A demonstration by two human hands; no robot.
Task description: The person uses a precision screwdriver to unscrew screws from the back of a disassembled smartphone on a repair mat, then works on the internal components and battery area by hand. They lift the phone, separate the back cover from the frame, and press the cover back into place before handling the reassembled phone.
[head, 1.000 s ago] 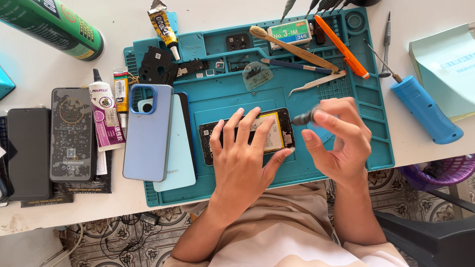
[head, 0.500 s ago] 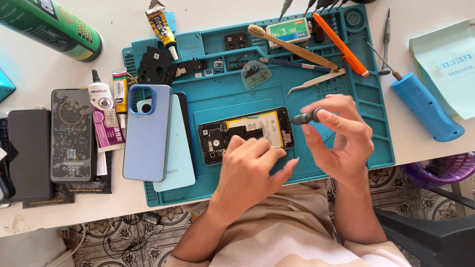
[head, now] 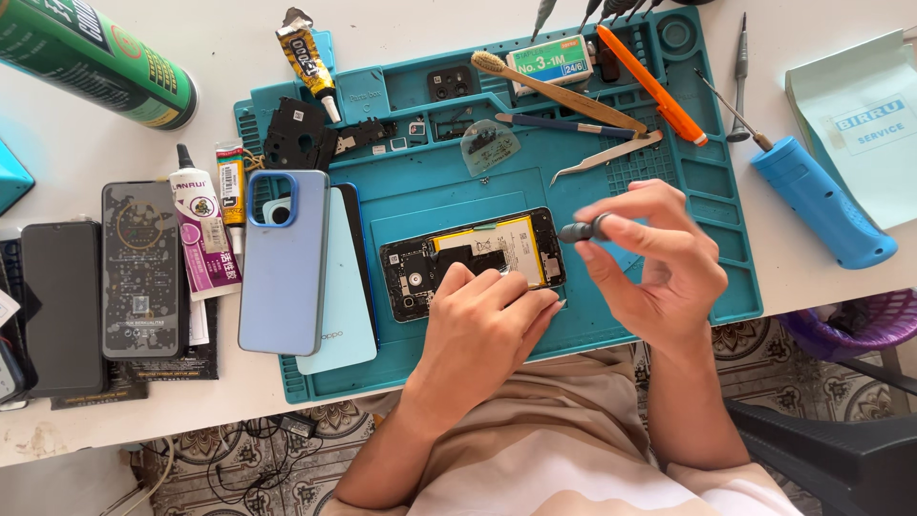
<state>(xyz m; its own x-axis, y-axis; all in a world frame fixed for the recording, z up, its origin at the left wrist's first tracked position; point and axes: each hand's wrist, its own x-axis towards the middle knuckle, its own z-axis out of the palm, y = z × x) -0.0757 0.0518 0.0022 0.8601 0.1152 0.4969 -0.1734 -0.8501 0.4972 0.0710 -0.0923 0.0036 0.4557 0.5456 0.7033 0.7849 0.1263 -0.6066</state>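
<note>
An opened phone (head: 449,256) with its yellow battery and circuit boards exposed lies on a teal repair mat (head: 430,191). My left hand (head: 482,330) rests on the phone's lower edge, fingers touching the battery area. My right hand (head: 659,263) hovers to the right of the phone. It pinches a small dark screwdriver (head: 581,230) that points toward the phone's right end.
On the mat lie a light blue phone case (head: 284,258), tweezers (head: 602,158), a toothbrush (head: 554,91), an orange tool (head: 650,81) and black phone parts (head: 301,143). Glue tubes (head: 205,229), other phones (head: 140,268), a green spray can (head: 91,57) and a blue electric screwdriver (head: 821,201) surround it.
My left hand has slid down off the phone, uncovering most of the battery. My right hand has kept the screwdriver near the phone's right end.
</note>
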